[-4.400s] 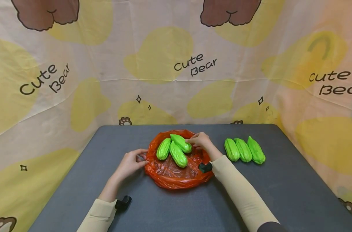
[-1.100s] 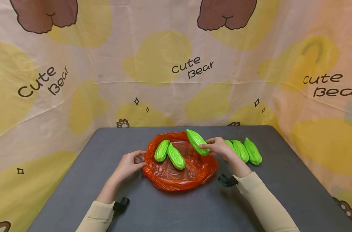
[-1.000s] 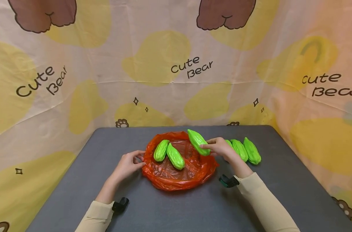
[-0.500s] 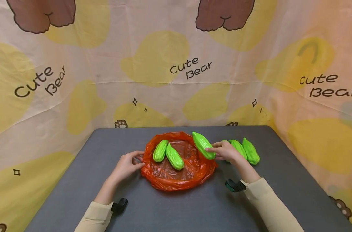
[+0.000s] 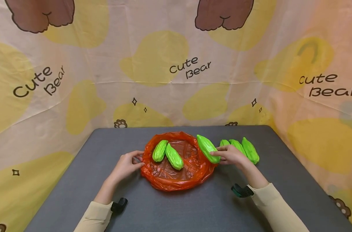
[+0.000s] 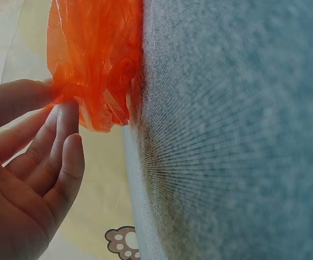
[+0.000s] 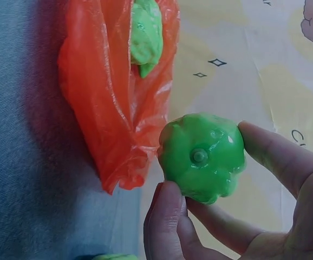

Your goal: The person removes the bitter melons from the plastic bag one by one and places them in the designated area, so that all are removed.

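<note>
A red plastic bag (image 5: 176, 185), its rim spread wide, sits on the table with two green bitter melons inside, one at the left (image 5: 160, 150) and one nearer the middle (image 5: 174, 157). My left hand (image 5: 127, 164) pinches the bag's left edge; the left wrist view shows the thumb and fingers on the film (image 6: 94, 54). At the opposite rim my right hand (image 5: 232, 154) grips another bitter melon (image 5: 206, 147) between thumb and fingers, tilted over the bag's right edge. The right wrist view shows the blunt end of this melon (image 7: 202, 157) held up off the table.
Three more bitter melons lie in a row to the right on the grey table (image 5: 176, 212); the rightmost (image 5: 250, 150) shows fully, while my right hand partly covers the others. A printed cloth (image 5: 161, 54) hangs around the back and sides.
My right hand has lifted one of three bitter melons from the bag and carried it rightward and toward me, past the rim. The left hand stays at the bag's edge.
</note>
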{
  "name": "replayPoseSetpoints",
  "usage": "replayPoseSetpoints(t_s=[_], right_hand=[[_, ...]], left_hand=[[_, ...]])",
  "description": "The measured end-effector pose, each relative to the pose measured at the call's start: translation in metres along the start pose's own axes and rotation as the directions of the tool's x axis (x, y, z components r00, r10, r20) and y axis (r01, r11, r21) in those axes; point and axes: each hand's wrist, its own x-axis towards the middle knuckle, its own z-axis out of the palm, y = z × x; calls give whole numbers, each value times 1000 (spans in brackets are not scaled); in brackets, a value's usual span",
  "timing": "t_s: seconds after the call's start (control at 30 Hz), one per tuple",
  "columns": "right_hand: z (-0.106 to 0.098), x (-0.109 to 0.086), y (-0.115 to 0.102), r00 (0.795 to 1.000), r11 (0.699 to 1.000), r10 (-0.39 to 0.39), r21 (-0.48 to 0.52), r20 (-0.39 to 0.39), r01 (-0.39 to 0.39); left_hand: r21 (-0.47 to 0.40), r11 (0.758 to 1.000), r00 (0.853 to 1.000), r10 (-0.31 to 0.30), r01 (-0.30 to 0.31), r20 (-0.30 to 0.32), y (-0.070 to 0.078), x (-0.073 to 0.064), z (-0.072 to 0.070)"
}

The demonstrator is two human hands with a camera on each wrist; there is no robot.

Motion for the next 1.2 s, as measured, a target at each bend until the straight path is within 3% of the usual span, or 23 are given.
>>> replayPoseSetpoints(t_s=[0.9,1.2], right_hand=[[-22,-28,32,996,999,36,-8,86,-35],[-29,-37,41,987,999,44,-18,152,-42]], left_hand=[[11,1000,1000,-6,6,8,2,3,-2],[11,1000,1000,20,-20,-4,1,3,-1]])
